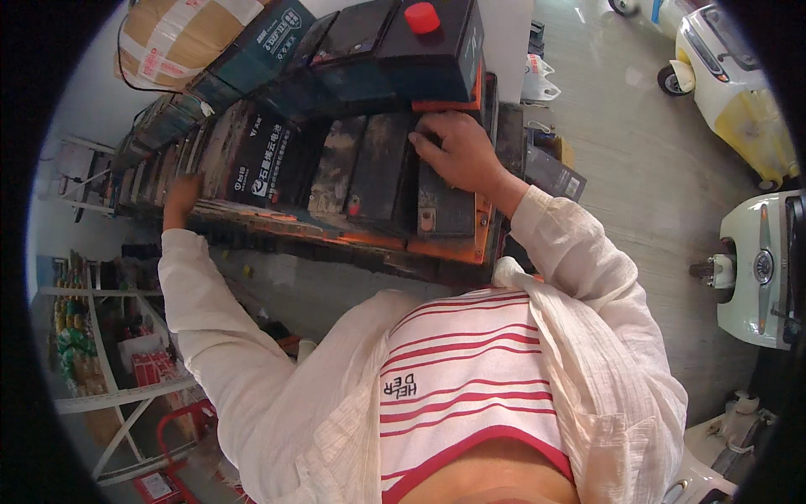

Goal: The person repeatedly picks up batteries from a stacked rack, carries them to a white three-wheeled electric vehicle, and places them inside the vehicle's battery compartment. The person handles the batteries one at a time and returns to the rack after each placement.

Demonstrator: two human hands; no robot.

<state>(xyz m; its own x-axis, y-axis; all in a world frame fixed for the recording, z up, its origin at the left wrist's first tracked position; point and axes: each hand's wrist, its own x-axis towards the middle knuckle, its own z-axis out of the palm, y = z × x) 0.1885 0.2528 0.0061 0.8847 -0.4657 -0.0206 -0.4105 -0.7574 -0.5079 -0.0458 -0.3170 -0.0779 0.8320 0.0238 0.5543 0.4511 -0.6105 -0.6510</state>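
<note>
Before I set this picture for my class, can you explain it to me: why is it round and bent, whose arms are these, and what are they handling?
One picture, from a wide fisheye camera worn on a person's head and looking down, so straight edges curve. The striped shirt is the wearer's own. There is no machine, only bare hands. The right hand lies with its fingers on top of a worn dark battery, one of a row of car-type batteries stacked on an orange rack. The left hand touches the stack's far left end. Neither hand lifts anything. Small pale vehicles stand on the floor to the right.
</note>
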